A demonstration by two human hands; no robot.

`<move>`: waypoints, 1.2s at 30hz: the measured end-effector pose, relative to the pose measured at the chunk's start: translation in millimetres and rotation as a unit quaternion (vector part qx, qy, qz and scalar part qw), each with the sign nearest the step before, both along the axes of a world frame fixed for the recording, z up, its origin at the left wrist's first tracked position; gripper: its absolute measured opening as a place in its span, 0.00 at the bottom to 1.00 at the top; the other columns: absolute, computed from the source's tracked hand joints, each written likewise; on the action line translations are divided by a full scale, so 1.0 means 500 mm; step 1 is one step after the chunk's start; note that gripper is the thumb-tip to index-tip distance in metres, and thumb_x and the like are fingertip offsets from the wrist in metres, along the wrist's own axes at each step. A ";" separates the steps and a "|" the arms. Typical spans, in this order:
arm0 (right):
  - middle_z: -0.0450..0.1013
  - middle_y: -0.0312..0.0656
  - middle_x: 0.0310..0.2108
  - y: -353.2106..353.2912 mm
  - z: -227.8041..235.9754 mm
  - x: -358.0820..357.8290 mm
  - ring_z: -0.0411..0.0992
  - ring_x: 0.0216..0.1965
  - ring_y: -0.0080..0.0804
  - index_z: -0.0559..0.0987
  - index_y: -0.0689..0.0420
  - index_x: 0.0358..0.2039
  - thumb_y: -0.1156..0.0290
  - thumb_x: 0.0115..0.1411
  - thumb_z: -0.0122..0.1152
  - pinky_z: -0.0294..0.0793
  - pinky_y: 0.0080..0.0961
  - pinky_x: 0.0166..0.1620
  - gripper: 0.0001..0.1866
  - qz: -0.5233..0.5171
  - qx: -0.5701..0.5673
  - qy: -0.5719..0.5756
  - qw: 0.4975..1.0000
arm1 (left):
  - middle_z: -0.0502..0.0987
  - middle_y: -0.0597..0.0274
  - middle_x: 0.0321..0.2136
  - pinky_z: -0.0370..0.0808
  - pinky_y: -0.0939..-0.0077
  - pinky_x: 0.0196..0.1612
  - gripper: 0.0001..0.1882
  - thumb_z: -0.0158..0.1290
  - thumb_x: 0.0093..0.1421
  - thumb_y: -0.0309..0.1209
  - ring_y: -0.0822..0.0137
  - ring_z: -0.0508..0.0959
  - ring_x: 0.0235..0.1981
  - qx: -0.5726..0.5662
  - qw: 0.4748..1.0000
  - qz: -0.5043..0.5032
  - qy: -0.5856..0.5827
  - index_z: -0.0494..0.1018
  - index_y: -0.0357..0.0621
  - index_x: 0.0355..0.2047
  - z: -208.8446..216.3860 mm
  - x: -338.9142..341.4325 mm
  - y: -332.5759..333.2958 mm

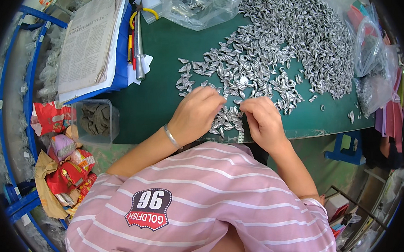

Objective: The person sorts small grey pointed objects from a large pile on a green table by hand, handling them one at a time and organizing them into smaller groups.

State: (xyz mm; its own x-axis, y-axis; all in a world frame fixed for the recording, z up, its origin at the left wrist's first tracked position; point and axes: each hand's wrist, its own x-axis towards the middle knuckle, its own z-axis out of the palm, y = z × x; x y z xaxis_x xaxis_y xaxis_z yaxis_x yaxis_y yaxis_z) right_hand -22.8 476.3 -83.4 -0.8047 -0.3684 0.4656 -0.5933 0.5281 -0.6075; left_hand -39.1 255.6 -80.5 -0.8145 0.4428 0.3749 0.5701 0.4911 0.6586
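My left hand [197, 111], with a silver bangle [171, 136] at the wrist, is over the near edge of the green table [155, 100]. Its fingers are curled into a pinch. Across a small gap, my right hand [264, 122] is closed in a similar pinch. Whatever either set of fingertips holds is too small or hidden to make out. Between and below the hands lies a small cluster of silver, twisted leaf-shaped metal pieces [226, 120]. Just beyond the fingertips, more such pieces [228, 59] spread around a small white round thing [244, 80].
A large heap of silver pieces [302, 35] covers the far right. Clear plastic bags [199, 9] stand at the back. At left are newspaper [90, 38], yellow-handled pliers [141, 13], a tapered metal rod [140, 54] and a clear bin [113, 121]. A blue stool [347, 149] stands right.
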 end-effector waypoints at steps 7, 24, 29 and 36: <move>0.77 0.39 0.33 -0.015 0.004 -0.017 0.72 0.33 0.41 0.77 0.57 0.32 0.85 0.50 0.65 0.68 0.33 0.37 0.10 -0.023 0.080 0.019 0.996 | 0.76 0.57 0.33 0.74 0.64 0.39 0.09 0.62 0.50 0.21 0.53 0.75 0.35 -0.077 0.996 -0.005 0.034 0.78 0.39 0.33 -0.017 -0.033 0.028; 0.76 0.43 0.33 0.013 0.000 0.001 0.73 0.35 0.45 0.77 0.59 0.35 0.84 0.52 0.62 0.70 0.35 0.39 0.10 -0.056 0.005 0.029 0.998 | 0.77 0.57 0.29 0.74 0.65 0.37 0.05 0.61 0.54 0.21 0.55 0.76 0.32 0.033 0.999 -0.008 -0.023 0.79 0.39 0.32 0.001 0.005 0.003; 0.76 0.45 0.31 -0.021 0.000 -0.085 0.74 0.33 0.46 0.77 0.59 0.32 0.80 0.53 0.64 0.73 0.39 0.39 0.06 -0.128 0.086 0.052 0.987 | 0.77 0.56 0.29 0.73 0.66 0.37 0.04 0.61 0.54 0.22 0.56 0.76 0.32 0.023 0.999 -0.019 -0.019 0.79 0.39 0.32 -0.004 -0.003 0.013; 0.73 0.46 0.30 -0.046 0.020 -0.095 0.74 0.33 0.48 0.76 0.58 0.30 0.75 0.48 0.67 0.74 0.42 0.37 0.09 -0.115 0.222 -0.007 0.968 | 0.77 0.56 0.30 0.74 0.69 0.34 0.04 0.61 0.54 0.21 0.58 0.77 0.30 0.036 0.998 0.008 -0.045 0.79 0.38 0.31 -0.020 0.002 0.009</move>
State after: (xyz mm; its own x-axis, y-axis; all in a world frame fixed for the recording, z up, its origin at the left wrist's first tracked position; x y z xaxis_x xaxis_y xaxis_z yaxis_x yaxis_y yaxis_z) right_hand -70.3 453.4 -73.6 -0.8941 -0.3408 0.2907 -0.4230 0.8558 -0.2978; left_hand -38.1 260.1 -90.5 -0.8531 0.4039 0.3304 0.4995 0.4489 0.7410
